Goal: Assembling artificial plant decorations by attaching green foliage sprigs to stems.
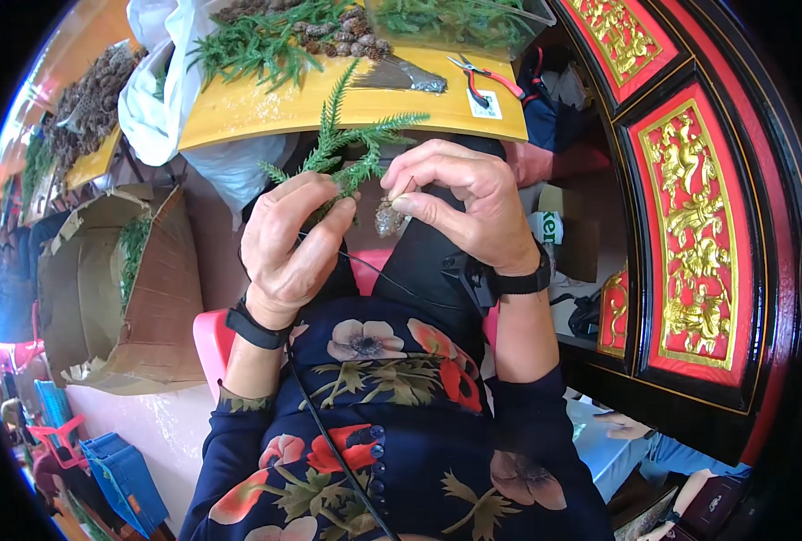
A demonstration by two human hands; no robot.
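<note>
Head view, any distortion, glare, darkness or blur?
Head view: front edge of the yellow table bows; glare whitens patches along the left rim; corners are black; green sprig in the left hand and pinecone in the right hand look fairly sharp.

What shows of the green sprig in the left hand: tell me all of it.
The green sprig has several branches, densely set with short needles; it looks like plastic, though that is uncertain. The left hand holds its lower part, partly hiding it. Its longest branch points up and overlaps the front of the yellow table in the view; others fan left and right. Whether it touches the right hand is unclear.
</note>
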